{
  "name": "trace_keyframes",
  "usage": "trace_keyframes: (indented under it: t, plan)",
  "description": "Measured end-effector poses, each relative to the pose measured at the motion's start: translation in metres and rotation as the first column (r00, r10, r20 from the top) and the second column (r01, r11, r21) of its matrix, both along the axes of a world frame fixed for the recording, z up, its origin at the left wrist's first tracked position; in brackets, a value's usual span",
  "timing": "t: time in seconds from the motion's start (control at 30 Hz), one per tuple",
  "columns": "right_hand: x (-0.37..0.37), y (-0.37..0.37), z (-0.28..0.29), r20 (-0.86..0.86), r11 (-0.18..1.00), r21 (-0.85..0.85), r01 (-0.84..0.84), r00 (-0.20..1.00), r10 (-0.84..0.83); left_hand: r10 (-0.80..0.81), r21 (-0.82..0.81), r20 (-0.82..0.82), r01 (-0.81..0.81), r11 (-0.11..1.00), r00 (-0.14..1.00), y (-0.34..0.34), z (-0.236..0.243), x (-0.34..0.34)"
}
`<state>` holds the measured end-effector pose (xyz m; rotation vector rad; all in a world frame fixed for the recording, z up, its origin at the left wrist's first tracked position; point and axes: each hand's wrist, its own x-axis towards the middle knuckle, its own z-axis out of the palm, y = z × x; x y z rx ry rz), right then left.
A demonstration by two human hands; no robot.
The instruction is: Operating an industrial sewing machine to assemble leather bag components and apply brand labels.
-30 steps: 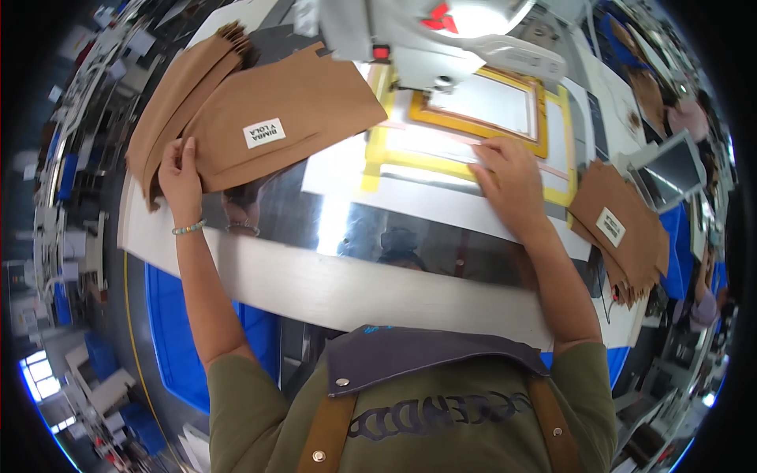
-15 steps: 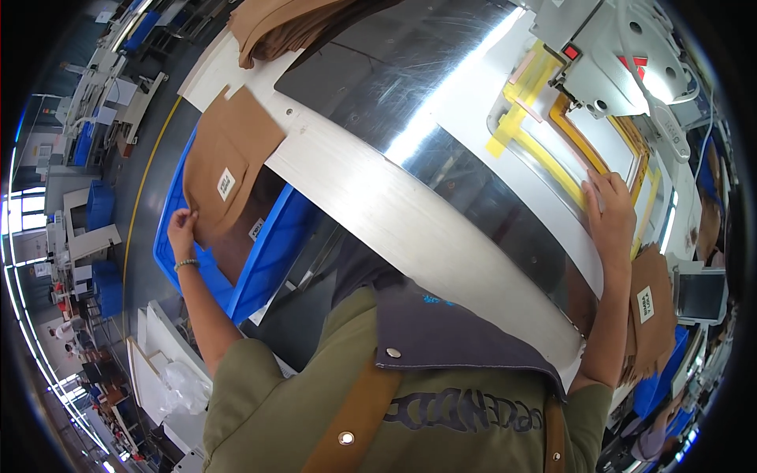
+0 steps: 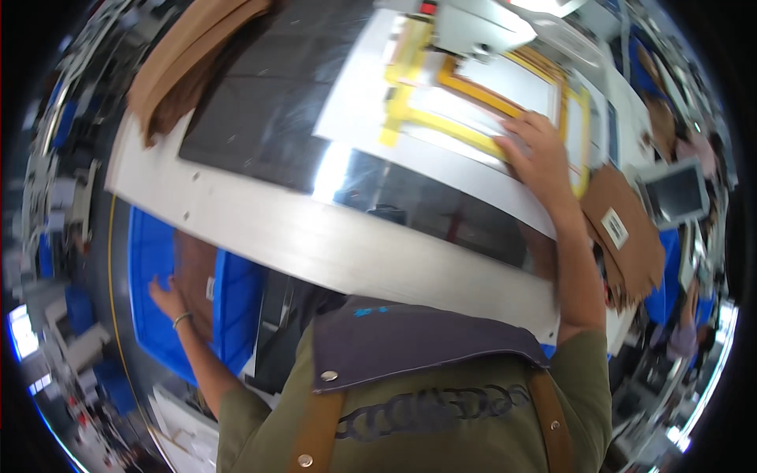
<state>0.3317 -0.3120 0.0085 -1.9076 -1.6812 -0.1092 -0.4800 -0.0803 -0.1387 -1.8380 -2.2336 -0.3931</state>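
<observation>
My left hand (image 3: 164, 293) is low at the left, inside a blue bin (image 3: 150, 236), fingers apart and empty, beside a brown fabric piece (image 3: 192, 272) with a white label lying in it. My right hand (image 3: 532, 158) has bent, separated fingers touching a clear template with yellow tape (image 3: 465, 138) just below an orange rectangular frame (image 3: 493, 94), under the white machine head (image 3: 473, 27). The template lies on a white sheet (image 3: 343, 118) on the dark glossy worktop (image 3: 252, 118).
Folded brown fabric (image 3: 181, 47) sits at the table's upper left. A pale metal edge (image 3: 355, 244) runs along the front. A labelled brown pile (image 3: 627, 252) and a screen (image 3: 674, 191) are at the right. A person (image 3: 682, 339) is at the far right edge.
My left hand carried a labelled brown piece from the table down into the blue bin and has let it go. My right hand stays at the template. The view has swung about.
</observation>
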Motion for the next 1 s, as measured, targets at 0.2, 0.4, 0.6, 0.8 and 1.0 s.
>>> trace_keyframes:
  t: [0.2,0.4,0.6,0.8,1.0]
  plan:
    - [0.006,-0.009,-0.01,0.008,0.997,0.026,-0.068,0.998,0.068,-0.763,0.497,0.55,0.6,0.626,0.34,0.06,0.159,0.305]
    - [0.011,-0.009,-0.013,-0.012,0.987,0.037,-0.158,0.987,0.158,-0.84,0.169,0.535,0.986,-0.001,-0.093,0.014,0.187,0.543]
    - [0.011,-0.009,-0.017,-0.024,0.988,0.026,-0.153,0.988,0.153,-0.855,-0.018,0.499,0.985,-0.172,-0.14,-0.001,0.152,0.626]
    - [0.013,-0.008,-0.016,-0.061,0.988,0.013,-0.155,0.986,0.155,-0.679,0.001,0.726,0.987,-0.159,-0.111,0.024,0.151,0.602]
    - [0.01,-0.007,-0.011,-0.041,0.989,-0.004,-0.149,0.988,0.149,-0.626,-0.026,0.779,0.996,-0.085,-0.033,0.029,0.145,0.601]
